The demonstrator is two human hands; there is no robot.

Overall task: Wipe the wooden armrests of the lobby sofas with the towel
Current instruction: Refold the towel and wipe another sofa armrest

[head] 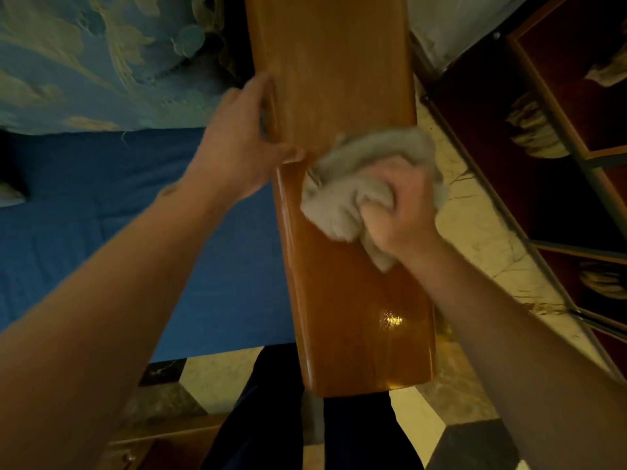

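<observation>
A glossy wooden armrest (339,79) runs from the top centre down to the lower middle of the head view. A crumpled grey towel (342,198) lies on it about halfway along. My right hand (403,212) is shut on the towel and presses it onto the wood near the armrest's right edge. My left hand (244,144) grips the armrest's left edge, with the thumb on top and the fingers curled over the side.
The blue sofa seat (118,215) lies to the left, with a patterned blue cushion (101,56) behind it. A dark red shelf unit with a wooden frame (549,137) stands to the right. Marble floor tiles (475,205) show between them. My dark trousers (278,418) are below.
</observation>
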